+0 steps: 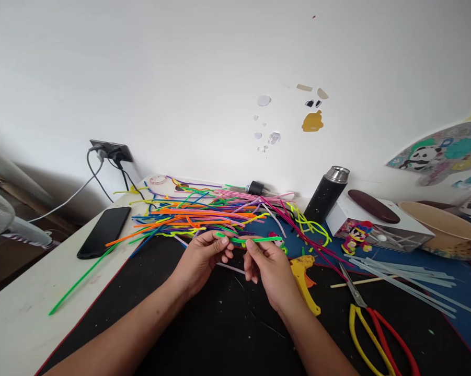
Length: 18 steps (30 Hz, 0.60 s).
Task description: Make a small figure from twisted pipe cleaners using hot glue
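White wall behind, black mat (219, 324) on desk, left hand (204, 258) and right hand (268, 269) raised just above mat, forearms converging, fingertips of both pinched on green pipe cleaner (254, 240) held level between them, multicoloured pipe cleaner pile (204, 211) just beyond, yellow glue gun (303, 277) beside right wrist.

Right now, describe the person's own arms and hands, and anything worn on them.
The left forearm and right forearm are bare to the frame's edge: no sleeve, watch or bracelet. The left hand and right hand wear no gloves or visible rings.

Green pipe cleaner (254, 240), yellow glue gun (303, 277), black mat (219, 324).
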Each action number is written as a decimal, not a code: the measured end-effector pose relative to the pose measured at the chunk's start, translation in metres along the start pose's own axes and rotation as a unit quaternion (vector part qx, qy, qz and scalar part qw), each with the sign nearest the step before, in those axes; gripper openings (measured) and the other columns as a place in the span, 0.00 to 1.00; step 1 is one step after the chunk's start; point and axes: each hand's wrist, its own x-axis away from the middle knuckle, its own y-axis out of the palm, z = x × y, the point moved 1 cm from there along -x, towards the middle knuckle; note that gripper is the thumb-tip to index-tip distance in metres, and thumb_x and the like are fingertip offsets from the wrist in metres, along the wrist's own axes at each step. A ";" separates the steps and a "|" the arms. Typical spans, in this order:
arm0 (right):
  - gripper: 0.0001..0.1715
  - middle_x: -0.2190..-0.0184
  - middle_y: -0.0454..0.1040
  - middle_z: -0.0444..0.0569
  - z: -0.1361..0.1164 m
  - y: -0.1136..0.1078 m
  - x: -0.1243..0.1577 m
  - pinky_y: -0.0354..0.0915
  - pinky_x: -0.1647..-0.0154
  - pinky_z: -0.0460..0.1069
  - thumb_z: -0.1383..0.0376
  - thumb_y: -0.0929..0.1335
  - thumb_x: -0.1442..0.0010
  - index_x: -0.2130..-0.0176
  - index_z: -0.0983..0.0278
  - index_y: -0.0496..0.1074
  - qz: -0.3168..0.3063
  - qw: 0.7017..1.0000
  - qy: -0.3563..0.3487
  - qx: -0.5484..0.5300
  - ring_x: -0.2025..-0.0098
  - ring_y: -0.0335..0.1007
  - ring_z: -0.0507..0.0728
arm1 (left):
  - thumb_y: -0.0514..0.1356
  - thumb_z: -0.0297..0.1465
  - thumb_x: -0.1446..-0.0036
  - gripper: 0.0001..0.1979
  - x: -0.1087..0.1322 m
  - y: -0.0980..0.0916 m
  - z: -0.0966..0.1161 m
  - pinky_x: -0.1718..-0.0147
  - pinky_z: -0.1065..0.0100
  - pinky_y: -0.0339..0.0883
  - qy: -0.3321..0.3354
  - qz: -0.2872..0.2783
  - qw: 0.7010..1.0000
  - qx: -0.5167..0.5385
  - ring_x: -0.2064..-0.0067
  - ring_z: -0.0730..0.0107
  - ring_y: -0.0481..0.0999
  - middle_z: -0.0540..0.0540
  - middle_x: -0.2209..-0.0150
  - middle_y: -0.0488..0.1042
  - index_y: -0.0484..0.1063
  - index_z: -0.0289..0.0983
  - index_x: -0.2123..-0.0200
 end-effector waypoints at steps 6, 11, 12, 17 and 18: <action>0.30 0.82 0.71 0.43 0.002 -0.003 -0.001 0.54 0.85 0.43 0.43 0.71 0.37 0.75 0.64 0.70 0.006 0.999 -0.008 0.044 0.84 0.66 0.49 | 0.75 0.41 0.50 0.16 0.003 0.001 0.006 0.72 0.73 0.71 0.072 -0.007 0.986 -0.153 0.71 0.71 0.77 0.46 0.73 0.80 0.81 0.34 0.71; 0.29 0.81 0.71 0.43 0.001 -0.003 -0.002 0.55 0.85 0.43 0.43 0.71 0.37 0.74 0.64 0.71 0.012 0.998 -0.009 0.060 0.84 0.66 0.49 | 0.70 0.45 0.44 0.18 0.006 0.002 0.006 0.70 0.70 0.72 0.100 -0.002 0.964 -0.248 0.71 0.69 0.77 0.46 0.73 0.79 0.80 0.34 0.70; 0.29 0.81 0.71 0.43 0.001 -0.003 -0.002 0.55 0.85 0.43 0.43 0.70 0.37 0.74 0.64 0.71 0.010 0.998 -0.009 0.063 0.84 0.66 0.49 | 0.69 0.45 0.43 0.18 0.006 0.002 0.007 0.70 0.69 0.72 0.106 -0.003 0.959 -0.262 0.71 0.69 0.77 0.46 0.72 0.79 0.80 0.34 0.70; 0.29 0.81 0.70 0.43 0.001 -0.003 -0.001 0.54 0.85 0.44 0.43 0.70 0.37 0.73 0.64 0.71 0.007 0.997 -0.002 0.077 0.84 0.66 0.49 | 0.65 0.44 0.38 0.17 0.009 0.002 0.008 0.69 0.69 0.71 0.139 -0.002 0.934 -0.330 0.70 0.68 0.77 0.47 0.72 0.79 0.78 0.35 0.68; 0.29 0.81 0.70 0.43 0.000 -0.003 -0.001 0.54 0.85 0.44 0.43 0.70 0.37 0.73 0.64 0.71 0.007 0.997 0.000 0.079 0.84 0.66 0.49 | 0.64 0.44 0.38 0.17 0.010 0.002 0.008 0.69 0.69 0.71 0.144 -0.001 0.928 -0.343 0.70 0.68 0.77 0.47 0.72 0.78 0.77 0.36 0.68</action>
